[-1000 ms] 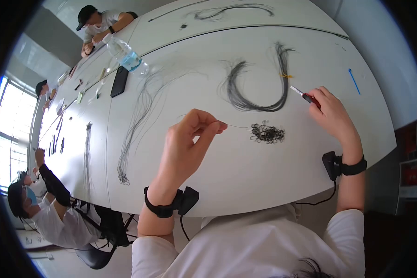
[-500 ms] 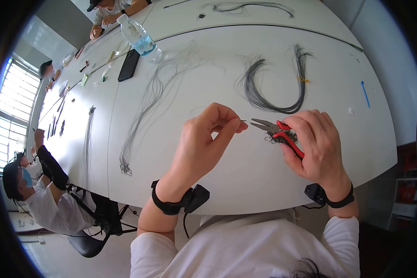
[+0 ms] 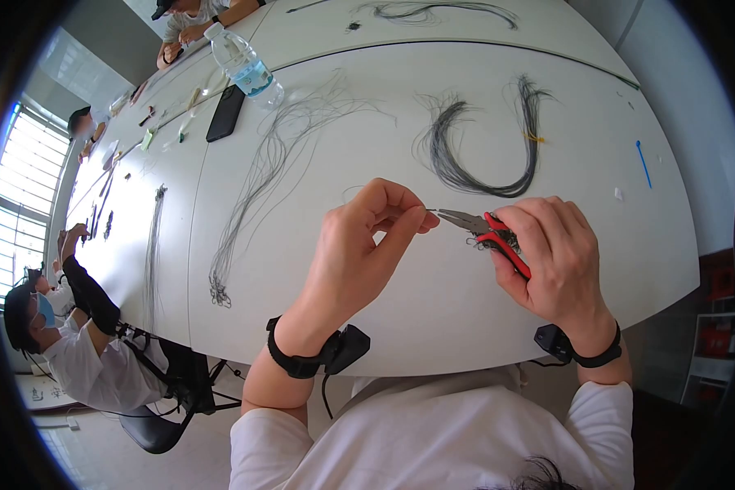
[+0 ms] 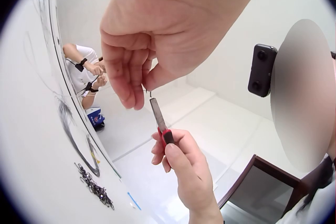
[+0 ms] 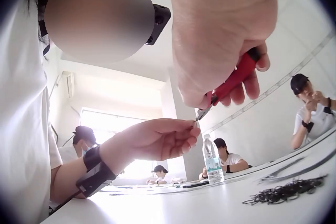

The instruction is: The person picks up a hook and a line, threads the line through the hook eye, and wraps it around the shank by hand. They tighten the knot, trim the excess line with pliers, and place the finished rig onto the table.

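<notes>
Between thumb and fingertips, my left hand (image 3: 363, 245) pinches the end of a thin dark wire (image 4: 150, 95), of which only a short tip sticks out. My right hand (image 3: 559, 257) grips red-handled pliers (image 3: 464, 220), their narrow nose pointing left, right at that tip. In the left wrist view the pliers' nose stands just below the pinching fingers. A pile of small dark curled loops (image 5: 286, 191) lies on the table, partly hidden behind the pliers in the head view. Beyond the hands lies a U-shaped bundle of grey strands (image 3: 465, 181) with a yellow tie (image 3: 533, 138).
Loose strands (image 3: 253, 184) spread across the white table (image 3: 384, 327) left of my hands. A water bottle (image 3: 253, 75) stands beside a black phone (image 3: 226, 113) farther back. A blue stick (image 3: 643, 163) lies at right. Other people sit around the table.
My right hand has brought the pliers left and nearer, from beside the bundle to the left fingertips. The long strand end seen earlier at the left fingers now shows only a short tip.
</notes>
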{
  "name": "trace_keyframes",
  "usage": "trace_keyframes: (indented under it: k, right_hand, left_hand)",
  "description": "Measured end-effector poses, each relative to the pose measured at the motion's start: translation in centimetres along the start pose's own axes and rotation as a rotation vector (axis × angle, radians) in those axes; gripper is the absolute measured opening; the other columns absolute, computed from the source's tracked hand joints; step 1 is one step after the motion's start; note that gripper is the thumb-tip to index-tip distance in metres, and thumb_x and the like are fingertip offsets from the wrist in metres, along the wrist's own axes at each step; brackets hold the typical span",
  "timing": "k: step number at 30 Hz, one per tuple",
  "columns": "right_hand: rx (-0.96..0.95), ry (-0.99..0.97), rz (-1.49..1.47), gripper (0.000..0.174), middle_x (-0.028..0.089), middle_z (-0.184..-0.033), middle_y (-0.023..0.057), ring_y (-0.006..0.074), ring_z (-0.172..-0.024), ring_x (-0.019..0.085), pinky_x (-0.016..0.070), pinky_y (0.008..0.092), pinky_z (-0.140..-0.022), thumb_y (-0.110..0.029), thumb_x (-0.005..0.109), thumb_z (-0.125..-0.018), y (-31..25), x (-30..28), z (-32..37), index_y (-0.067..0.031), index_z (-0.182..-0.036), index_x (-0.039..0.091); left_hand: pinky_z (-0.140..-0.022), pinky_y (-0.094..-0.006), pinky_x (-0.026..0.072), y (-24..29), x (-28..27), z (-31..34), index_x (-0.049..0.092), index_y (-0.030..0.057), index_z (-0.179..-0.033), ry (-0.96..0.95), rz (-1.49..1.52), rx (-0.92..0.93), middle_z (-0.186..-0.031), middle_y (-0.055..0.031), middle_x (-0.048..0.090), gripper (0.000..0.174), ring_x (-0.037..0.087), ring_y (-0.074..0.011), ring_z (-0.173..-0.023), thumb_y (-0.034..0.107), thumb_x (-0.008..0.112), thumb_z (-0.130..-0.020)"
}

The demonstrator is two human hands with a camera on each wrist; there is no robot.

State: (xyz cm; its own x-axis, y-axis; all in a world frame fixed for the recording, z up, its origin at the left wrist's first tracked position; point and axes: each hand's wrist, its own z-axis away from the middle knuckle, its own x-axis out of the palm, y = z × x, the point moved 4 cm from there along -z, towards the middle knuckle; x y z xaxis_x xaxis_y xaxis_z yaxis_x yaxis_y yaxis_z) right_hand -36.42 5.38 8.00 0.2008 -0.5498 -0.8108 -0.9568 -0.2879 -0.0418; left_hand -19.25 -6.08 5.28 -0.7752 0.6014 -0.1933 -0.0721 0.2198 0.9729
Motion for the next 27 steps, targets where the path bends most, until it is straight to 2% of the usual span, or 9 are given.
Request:
trace_keyframes:
  k: [8, 10, 16, 27]
  right_hand:
    - [0.001, 0.007, 0.011, 0.036, 0.059, -0.092, 0.0055, 0.0215, -0.076, 0.058, 0.0478, 0.0334, -0.067, -0.013, 0.075, -0.072, -0.2, 0.3, 0.2, -0.0039, -0.105, 0.063]
    - [0.001, 0.011, 0.007, 0.036, 0.059, -0.092, 0.0056, 0.0216, -0.076, 0.058, 0.0482, 0.0333, -0.067, -0.013, 0.075, -0.072, -0.2, 0.3, 0.2, -0.0040, -0.105, 0.063]
    - [0.046, 0.000, -0.054, 0.033, 0.060, -0.090, 0.0059, 0.0227, -0.077, 0.059, 0.0498, 0.0342, -0.069, -0.012, 0.074, -0.074, 0.2, 0.4, 0.5, -0.0041, -0.104, 0.063]
    - [0.119, 0.023, -0.006, 0.030, 0.060, -0.091, 0.0090, 0.0264, -0.076, 0.058, 0.0481, 0.0363, -0.067, -0.010, 0.071, -0.077, 1.6, -1.1, 2.4, -0.0030, -0.103, 0.060]
  left_hand:
    - [-0.081, -0.0285, 0.0562, -0.1, 0.0, 0.0, 0.057, -0.0051, -0.096, 0.013, 0.027, 0.021, -0.088, -0.0117, 0.072, 0.008, 0.072, -0.0175, -0.089, 0.003, 0.058, -0.097]
    - [-0.082, -0.0289, 0.0562, -0.2, 0.1, 0.0, 0.057, -0.0053, -0.101, -0.017, 0.040, -0.003, -0.092, -0.0118, 0.071, 0.009, 0.070, -0.0167, -0.090, 0.003, 0.056, -0.100]
    - [-0.081, -0.0292, 0.0547, -0.5, 0.4, 0.1, 0.057, -0.0044, -0.102, -0.048, 0.169, -0.100, -0.093, -0.0120, 0.071, 0.010, 0.069, -0.0158, -0.087, 0.006, 0.055, -0.101]
    - [-0.082, -0.0295, 0.0547, -0.5, 0.5, 0.1, 0.057, -0.0046, -0.102, -0.027, 0.109, -0.050, -0.093, -0.0118, 0.070, 0.010, 0.068, -0.0160, -0.089, 0.005, 0.056, -0.100]
